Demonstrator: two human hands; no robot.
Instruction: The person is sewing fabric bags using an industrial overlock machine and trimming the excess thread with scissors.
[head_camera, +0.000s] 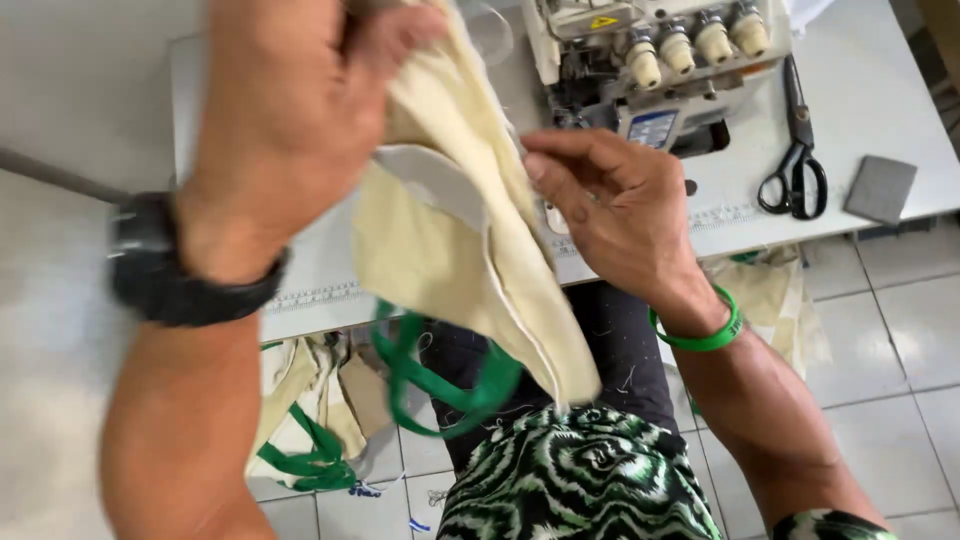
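A person sits at a white surface (880, 90), holding up a cream cloth bag (470, 240) with both hands, above their lap and in front of a sewing machine (650, 70). The left hand (290, 110), with a black watch (170, 265) on its wrist, is raised high and its fingers are closed around the top of the cloth. The right hand (615, 200), wearing a green wristband (705, 335), pinches the bag's edge between thumb and fingertips. A green strap (440, 385) loops down from the bag's lower part. The machine carries a row of pale thread cones (695, 40). To its right on the surface lie black scissors (795, 170) and, well apart from them, a small grey square pad (880, 188). On the tiled floor (900, 340) below left lies a heap of more cream bags with green straps (305, 420).
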